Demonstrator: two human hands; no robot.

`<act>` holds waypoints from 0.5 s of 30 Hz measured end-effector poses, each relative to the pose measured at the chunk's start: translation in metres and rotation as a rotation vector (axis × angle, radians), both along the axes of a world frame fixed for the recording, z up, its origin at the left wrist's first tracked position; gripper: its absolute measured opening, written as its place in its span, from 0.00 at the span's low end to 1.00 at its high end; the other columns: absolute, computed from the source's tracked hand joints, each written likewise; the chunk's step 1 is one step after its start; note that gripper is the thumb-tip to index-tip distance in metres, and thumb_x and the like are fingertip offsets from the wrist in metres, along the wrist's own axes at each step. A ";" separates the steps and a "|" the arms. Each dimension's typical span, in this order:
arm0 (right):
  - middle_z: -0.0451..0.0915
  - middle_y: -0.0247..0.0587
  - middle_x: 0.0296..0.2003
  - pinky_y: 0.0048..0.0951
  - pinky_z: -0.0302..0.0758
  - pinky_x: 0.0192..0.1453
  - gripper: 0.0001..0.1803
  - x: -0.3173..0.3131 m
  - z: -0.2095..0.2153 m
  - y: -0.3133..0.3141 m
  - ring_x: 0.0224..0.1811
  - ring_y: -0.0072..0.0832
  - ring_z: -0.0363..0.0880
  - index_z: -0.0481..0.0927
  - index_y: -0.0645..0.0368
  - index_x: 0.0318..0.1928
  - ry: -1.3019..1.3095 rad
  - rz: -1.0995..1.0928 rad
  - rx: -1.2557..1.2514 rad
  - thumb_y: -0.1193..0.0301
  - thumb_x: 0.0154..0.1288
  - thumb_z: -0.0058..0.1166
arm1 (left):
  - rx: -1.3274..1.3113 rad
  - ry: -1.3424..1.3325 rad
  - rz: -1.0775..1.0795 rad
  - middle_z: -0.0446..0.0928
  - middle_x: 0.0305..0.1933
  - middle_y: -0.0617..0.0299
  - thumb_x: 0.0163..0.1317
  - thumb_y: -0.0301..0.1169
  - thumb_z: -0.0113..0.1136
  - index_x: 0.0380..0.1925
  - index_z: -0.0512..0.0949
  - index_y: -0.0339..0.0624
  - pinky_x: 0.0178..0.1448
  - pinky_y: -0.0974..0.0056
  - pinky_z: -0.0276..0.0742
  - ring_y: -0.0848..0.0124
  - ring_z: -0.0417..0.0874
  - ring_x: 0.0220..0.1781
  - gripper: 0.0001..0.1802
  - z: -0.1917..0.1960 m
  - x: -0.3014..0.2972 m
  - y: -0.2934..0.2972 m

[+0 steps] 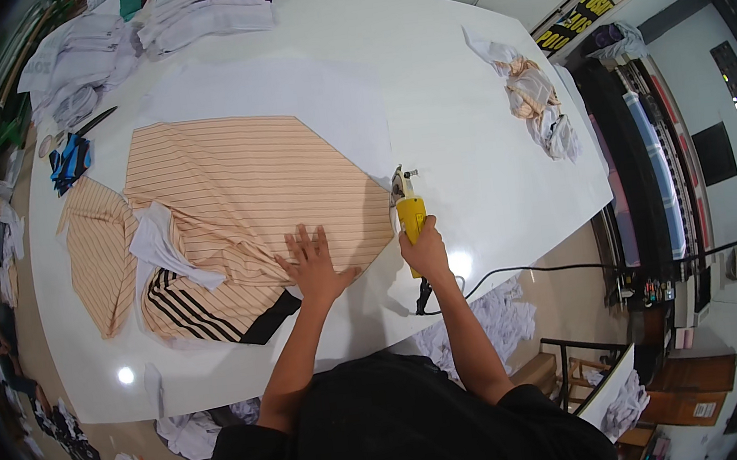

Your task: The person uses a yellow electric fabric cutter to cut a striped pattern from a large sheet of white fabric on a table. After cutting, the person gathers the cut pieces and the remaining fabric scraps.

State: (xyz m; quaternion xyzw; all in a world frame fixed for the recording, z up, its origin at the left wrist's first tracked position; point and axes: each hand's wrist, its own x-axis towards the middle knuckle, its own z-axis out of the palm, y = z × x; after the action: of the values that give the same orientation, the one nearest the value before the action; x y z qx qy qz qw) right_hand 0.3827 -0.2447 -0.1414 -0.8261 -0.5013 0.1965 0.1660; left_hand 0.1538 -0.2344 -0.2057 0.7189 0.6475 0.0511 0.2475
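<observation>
Flat on the peach fabric with dark stripes (254, 166) rests my left hand (314, 267), its fingers spread. My right hand (424, 249) is wrapped round the yellow body of an electric fabric cutter (412, 214). The cutter's metal head touches or nearly touches the fabric's right edge; its blade is too small to make out. A black cord (552, 268) runs from the cutter off to the right. Left of my left hand the fabric is bunched, with a white piece (159, 243) and a black-striped part (192, 307). A separate peach striped piece (102, 258) lies farther left.
Stacks of white cloth (207, 13) lie at the table's far left. Scissors (97, 121) sit beside a blue patterned scrap (71, 162). Crumpled offcuts (536, 96) lie at the far right of the white table (475, 219). White scraps (486, 325) are heaped below its near edge.
</observation>
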 end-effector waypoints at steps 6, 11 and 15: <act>0.82 0.76 0.38 0.59 0.81 0.46 0.30 0.040 0.001 0.003 0.42 0.70 0.83 0.62 0.70 0.56 0.078 0.126 -0.029 0.61 0.67 0.61 | -0.056 0.049 -0.039 0.34 0.87 0.42 0.39 0.73 0.73 0.84 0.47 0.52 0.76 0.18 0.24 0.37 0.25 0.86 0.76 -0.005 -0.019 -0.009; 0.81 0.76 0.44 0.59 0.80 0.48 0.34 0.070 0.014 -0.057 0.45 0.70 0.83 0.60 0.69 0.63 0.055 0.353 -0.090 0.62 0.67 0.61 | -0.162 0.165 -0.016 0.34 0.87 0.41 0.33 0.66 0.82 0.84 0.44 0.51 0.77 0.19 0.29 0.35 0.28 0.86 0.81 0.015 -0.042 -0.032; 0.80 0.76 0.47 0.58 0.80 0.50 0.35 0.077 0.027 -0.082 0.47 0.70 0.82 0.60 0.68 0.65 0.083 0.402 -0.198 0.63 0.67 0.61 | -0.040 0.161 0.049 0.34 0.87 0.39 0.29 0.62 0.85 0.83 0.44 0.50 0.78 0.21 0.34 0.34 0.31 0.86 0.83 0.004 -0.037 -0.044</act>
State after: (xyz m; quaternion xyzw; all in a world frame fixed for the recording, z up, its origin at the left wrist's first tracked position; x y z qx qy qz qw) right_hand 0.4597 -0.3269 -0.1142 -0.7131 -0.6269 0.3077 0.0619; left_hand 0.1169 -0.2784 -0.2020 0.6997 0.6835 -0.0138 0.2075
